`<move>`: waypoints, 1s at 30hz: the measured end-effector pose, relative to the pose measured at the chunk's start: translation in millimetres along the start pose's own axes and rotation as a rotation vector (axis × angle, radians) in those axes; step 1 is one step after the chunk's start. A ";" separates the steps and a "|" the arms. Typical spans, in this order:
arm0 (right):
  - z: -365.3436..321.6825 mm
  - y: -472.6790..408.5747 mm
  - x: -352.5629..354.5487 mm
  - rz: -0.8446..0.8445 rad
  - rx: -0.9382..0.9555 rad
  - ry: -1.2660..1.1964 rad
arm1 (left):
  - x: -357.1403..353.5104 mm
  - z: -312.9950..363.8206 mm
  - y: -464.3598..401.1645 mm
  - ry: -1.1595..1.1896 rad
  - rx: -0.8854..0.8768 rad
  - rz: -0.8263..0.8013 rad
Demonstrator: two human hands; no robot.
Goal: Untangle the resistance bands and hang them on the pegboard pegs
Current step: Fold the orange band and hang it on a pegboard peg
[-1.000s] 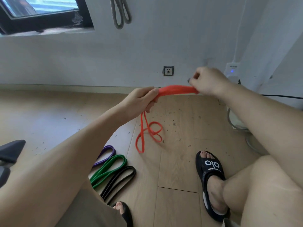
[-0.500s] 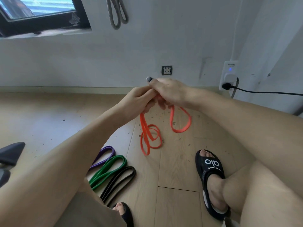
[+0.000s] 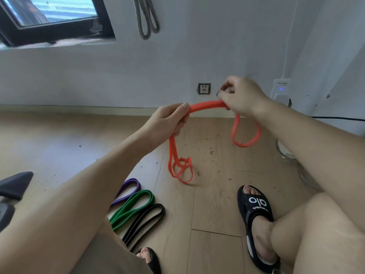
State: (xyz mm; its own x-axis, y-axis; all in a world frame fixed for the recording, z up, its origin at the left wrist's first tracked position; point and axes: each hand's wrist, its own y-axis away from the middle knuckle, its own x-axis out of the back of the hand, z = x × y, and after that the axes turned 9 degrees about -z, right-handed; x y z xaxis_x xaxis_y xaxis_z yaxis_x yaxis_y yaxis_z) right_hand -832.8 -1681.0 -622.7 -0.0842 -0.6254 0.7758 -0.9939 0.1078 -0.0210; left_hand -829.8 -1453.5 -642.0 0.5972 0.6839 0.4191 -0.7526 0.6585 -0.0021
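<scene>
Both hands hold the orange band (image 3: pixel 207 106) up in the air above the wooden floor (image 3: pixel 59 147), in front of the white wall (image 3: pixel 177 62). The left hand (image 3: pixel 167 120) has its fingers curled round one end of a short, bunched, arching stretch of the band; the right hand (image 3: pixel 240 97) pinches the other end with curled fingers. From the left hand a length hangs down and ends in a tangle of small loops just above or on the floor, which of the two I cannot tell. From the right hand a single open loop hangs free, well off the floor.

Near the left knee, three more bands lie side by side on the floor: a purple band (image 3: pixel 129 189), a green band (image 3: pixel 136 204) and a black band (image 3: pixel 148 217), the green just beside the black. A grey band (image 3: pixel 147 18) hangs high on the wall, right of the window (image 3: pixel 49 18). Open floor spreads to the left as far as the skirting. On the right stand a foot in a black sandal (image 3: pixel 256 210) and a white plugged-in device (image 3: pixel 280 89) by the corner, with a wall socket (image 3: pixel 204 89) between the hands.
</scene>
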 end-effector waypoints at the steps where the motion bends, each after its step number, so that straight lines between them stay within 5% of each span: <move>1: -1.0 1.0 -5.0 -0.059 0.019 -0.010 | -0.1 2.3 0.8 0.003 -0.006 -0.002; 6: -41.6 20.0 -27.8 -0.269 0.208 -0.347 | -7.9 14.0 2.9 0.056 -0.058 0.004; 10: -50.7 22.6 -34.1 -0.299 0.200 -0.394 | -5.7 15.2 5.1 0.086 -0.049 0.015; 16: -58.7 19.1 -8.9 -0.007 0.320 -0.264 | 0.6 9.2 9.5 0.031 0.002 -0.061; 21: -46.7 11.4 24.6 0.340 0.237 -0.219 | 9.3 1.1 10.3 -0.025 0.050 -0.068; 26: -15.9 7.2 5.1 -0.017 0.039 0.074 | 9.0 5.0 11.5 0.045 -0.005 0.005; 30: -29.0 12.2 -19.4 -0.254 0.158 -0.355 | 1.9 15.1 9.4 0.000 -0.056 -0.006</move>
State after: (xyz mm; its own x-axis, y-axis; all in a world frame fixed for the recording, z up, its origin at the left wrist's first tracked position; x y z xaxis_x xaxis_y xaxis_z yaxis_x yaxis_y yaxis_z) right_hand -841.3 -1645.2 -619.6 0.1714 -0.8457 0.5053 -0.9825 -0.1847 0.0241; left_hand -839.8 -1450.8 -627.5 0.6015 0.6803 0.4188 -0.7325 0.6789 -0.0508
